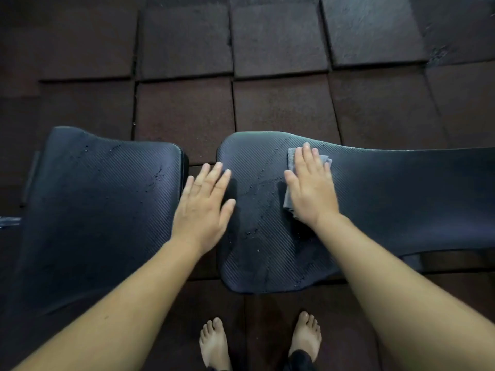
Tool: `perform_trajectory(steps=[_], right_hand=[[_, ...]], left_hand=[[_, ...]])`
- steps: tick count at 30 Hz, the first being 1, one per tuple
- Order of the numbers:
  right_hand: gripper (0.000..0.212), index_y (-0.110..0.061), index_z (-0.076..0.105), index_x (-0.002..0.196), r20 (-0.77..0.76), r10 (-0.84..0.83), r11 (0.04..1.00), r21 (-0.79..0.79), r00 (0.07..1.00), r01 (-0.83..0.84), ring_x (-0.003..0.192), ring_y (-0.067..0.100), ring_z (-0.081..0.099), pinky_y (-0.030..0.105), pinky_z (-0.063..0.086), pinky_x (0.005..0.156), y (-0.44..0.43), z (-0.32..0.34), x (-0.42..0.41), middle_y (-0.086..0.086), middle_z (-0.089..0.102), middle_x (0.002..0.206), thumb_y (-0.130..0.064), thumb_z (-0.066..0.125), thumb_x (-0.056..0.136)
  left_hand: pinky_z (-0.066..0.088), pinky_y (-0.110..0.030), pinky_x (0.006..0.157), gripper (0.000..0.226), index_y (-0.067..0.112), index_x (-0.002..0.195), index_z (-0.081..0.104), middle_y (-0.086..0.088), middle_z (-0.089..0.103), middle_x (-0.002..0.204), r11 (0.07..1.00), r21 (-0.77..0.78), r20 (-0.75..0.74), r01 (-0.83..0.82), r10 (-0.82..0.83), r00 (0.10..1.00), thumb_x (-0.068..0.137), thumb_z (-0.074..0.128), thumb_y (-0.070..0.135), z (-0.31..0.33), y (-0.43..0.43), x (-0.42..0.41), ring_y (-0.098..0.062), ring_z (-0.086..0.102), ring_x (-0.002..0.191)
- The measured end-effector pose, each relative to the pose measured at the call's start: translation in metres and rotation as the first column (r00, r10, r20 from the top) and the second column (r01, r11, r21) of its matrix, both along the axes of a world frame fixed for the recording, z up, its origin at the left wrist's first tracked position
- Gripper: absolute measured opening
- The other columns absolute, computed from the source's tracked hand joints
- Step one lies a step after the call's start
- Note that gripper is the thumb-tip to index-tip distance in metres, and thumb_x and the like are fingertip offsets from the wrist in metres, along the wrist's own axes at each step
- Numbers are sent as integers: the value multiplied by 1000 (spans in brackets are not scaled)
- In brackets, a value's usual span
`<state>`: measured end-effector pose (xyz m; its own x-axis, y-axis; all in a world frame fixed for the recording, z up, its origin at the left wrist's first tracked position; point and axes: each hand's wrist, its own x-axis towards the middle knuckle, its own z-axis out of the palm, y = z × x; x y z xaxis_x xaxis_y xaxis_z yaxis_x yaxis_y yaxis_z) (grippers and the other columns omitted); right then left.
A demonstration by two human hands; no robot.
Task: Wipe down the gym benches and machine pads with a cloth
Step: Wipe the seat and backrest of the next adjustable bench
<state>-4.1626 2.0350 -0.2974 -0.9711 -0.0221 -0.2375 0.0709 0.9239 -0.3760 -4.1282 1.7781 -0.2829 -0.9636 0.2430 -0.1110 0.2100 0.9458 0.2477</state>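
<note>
Two flat hands, fingers [214,175] straight, right hand [312,188] pressing cloth [292,156] on bench pad [401,196], left hand [206,207] beside.

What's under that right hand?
A grey cloth, pressed flat onto the long pad by the right hand. Its edges show past the fingertips and beside the wrist; the hand covers its middle, so any folds there cannot be seen.

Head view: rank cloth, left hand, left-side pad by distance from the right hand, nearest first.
1. cloth: directly under the right hand, touching it.
2. left hand: to its left, at the end of the long pad.
3. left-side pad: across the gap, farthest left.
</note>
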Motion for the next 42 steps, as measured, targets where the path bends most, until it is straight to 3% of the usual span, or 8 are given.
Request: perform_trajectory(steps=[3,12,20,26,32,34,38,42], right_hand=[[64,-16,19,164,-73,68,998,-8,995,-69,159,15,-1,27,-12,124,31,-3,-6,0,8,172,-42,22,105],[57,-11,17,164,-112,-124,982,126,986,138,159,25,3,45,-2,129,-22,-6,-27,8,9,172,-29,25,111],[63,-18,20,164,-101,217,973,105,971,-206,159,18,3,43,1,129,-41,-6,-17,0,10,172,-43,18,106],[61,-19,9,165,-62,-75,983,164,995,85,159,20,-4,44,-4,129,-71,-2,-56,1,1,173,-42,22,109],[64,-20,9,165,-22,451,882,164,892,-442,159,18,-6,46,2,129,-93,5,-22,-1,0,172,-46,17,107],[64,-20,13,165,-25,454,880,168,891,-444,159,18,-3,46,4,129,-78,4,-50,-1,5,173,-45,19,107],[60,-18,11,165,-19,200,963,186,980,-193,159,21,-2,45,-1,129,-91,3,-84,1,4,173,-41,22,110],[64,-18,13,164,-48,451,880,194,891,-434,159,24,-1,51,4,129,-115,6,-31,3,5,173,-45,19,107]], left_hand=[[9,-47,130,66,19,162,32,-1,24,171,999,-43,-25,-34,33,999,102,30,47,1,-45,-11,-23,14,160],[8,-47,130,66,20,164,26,1,16,173,990,-139,8,-36,38,999,105,24,48,-18,-114,-4,-20,7,161],[13,-49,130,63,21,163,29,2,20,172,995,-84,-64,-57,51,997,105,28,45,-27,-116,-1,-21,13,160],[18,-52,128,63,20,162,33,0,24,171,997,-63,-101,-55,49,994,104,31,44,-32,-116,-1,-23,17,159],[18,-52,128,62,19,161,34,0,26,171,997,-54,-112,-56,50,992,104,33,42,-32,-116,-2,-23,19,159],[18,-52,128,62,19,161,34,0,25,171,997,-54,-110,-55,48,993,104,33,42,-32,-116,-2,-23,19,159],[16,-51,129,62,20,162,33,0,25,171,996,-66,-119,-64,56,991,104,34,42,-33,-115,-2,-22,18,159],[17,-51,128,62,20,162,33,0,26,171,996,-72,-126,-61,52,991,104,34,42,-33,-115,-1,-23,18,159]])
